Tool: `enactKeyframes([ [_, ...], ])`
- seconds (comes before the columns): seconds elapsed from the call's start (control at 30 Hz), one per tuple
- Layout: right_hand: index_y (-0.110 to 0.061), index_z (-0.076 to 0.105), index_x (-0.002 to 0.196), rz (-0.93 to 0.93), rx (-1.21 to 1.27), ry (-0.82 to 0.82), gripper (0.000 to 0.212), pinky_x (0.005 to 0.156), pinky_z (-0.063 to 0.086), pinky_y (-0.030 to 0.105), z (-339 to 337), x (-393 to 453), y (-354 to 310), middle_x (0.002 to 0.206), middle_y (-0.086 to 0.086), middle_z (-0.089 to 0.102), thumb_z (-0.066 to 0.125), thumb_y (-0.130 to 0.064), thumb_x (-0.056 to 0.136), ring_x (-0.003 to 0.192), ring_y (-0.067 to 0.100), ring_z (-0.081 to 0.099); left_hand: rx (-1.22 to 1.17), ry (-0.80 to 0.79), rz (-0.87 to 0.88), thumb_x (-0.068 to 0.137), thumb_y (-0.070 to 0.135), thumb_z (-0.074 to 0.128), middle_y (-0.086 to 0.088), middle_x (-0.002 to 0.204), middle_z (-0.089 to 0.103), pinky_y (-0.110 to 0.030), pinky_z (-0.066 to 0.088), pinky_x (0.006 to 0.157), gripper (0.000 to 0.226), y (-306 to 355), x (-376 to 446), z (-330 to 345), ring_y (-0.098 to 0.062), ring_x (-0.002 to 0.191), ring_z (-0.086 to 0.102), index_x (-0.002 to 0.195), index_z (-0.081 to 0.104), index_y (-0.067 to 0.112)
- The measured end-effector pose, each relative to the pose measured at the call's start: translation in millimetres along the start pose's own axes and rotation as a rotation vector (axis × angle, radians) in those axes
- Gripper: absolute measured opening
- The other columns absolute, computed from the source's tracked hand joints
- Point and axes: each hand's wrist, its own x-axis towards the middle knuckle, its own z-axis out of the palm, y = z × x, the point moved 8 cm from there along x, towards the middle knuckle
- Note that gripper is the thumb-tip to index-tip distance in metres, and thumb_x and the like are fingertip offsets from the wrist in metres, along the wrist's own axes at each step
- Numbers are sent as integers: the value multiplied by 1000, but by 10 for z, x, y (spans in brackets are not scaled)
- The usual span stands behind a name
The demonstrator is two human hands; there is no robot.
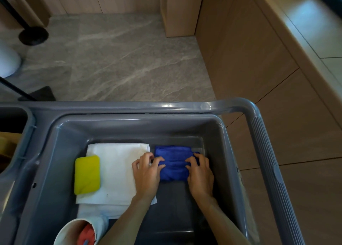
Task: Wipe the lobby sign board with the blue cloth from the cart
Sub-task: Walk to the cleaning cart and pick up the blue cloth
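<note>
A folded blue cloth (174, 161) lies in the grey tray of the cart (129, 126), right of centre. My left hand (147, 172) grips the cloth's left edge with curled fingers. On the cloth's right edge my right hand (200, 172) does the same, fingers curled into the fabric. The cloth still rests on the tray floor. The sign board itself is not in view.
A white folded cloth (114, 170) with a yellow sponge (87, 174) on it lies left of the blue cloth. A white cup (74, 231) stands at the tray's near left. The cart handle (266, 142) runs along the right. A black stand base (33, 35) sits on the stone floor.
</note>
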Motion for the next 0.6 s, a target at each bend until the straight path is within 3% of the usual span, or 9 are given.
enactKeyframes([
  [0.1,-26,67,114,-37,-52,7,42,90,48,39,-27,-9,-69,131,3,50,66,-1,81,115,28,53,93,-43,23,73,31,85,-9,103,62,-42,48,82,30,2,31,33,-27,96,62,98,74,18],
  [0.2,-46,62,102,-79,-18,51,35,86,53,32,-101,-43,-159,127,-8,52,60,-12,90,101,3,61,163,-65,54,73,34,85,-12,98,63,-42,51,76,32,5,29,27,-29,90,63,95,73,15],
  [0.27,-43,61,101,-97,-133,78,26,82,52,27,-123,-71,-213,125,-13,52,55,-19,94,94,-3,60,175,-60,65,74,35,84,-10,92,62,-40,51,72,31,0,20,-22,-27,85,62,93,72,14],
  [0.37,-36,59,108,-93,-195,26,33,98,50,36,-126,-135,-219,136,-6,46,56,-9,90,114,11,51,166,-56,65,73,35,85,-8,85,60,-38,51,67,31,-11,-9,-107,-25,78,61,90,72,13],
  [0.43,-31,62,114,-216,-316,47,38,100,48,41,-166,-199,-316,135,-2,47,63,-7,85,121,21,47,162,-51,65,71,35,87,-9,83,61,-37,52,65,32,-6,-34,-180,-25,74,62,89,73,12],
  [0.6,-23,59,123,-324,-444,70,31,102,43,35,-323,-371,-536,138,-1,47,59,-15,93,127,19,48,156,-3,101,74,32,85,-7,83,61,-36,50,66,28,43,-75,-450,-24,75,61,91,73,14],
])
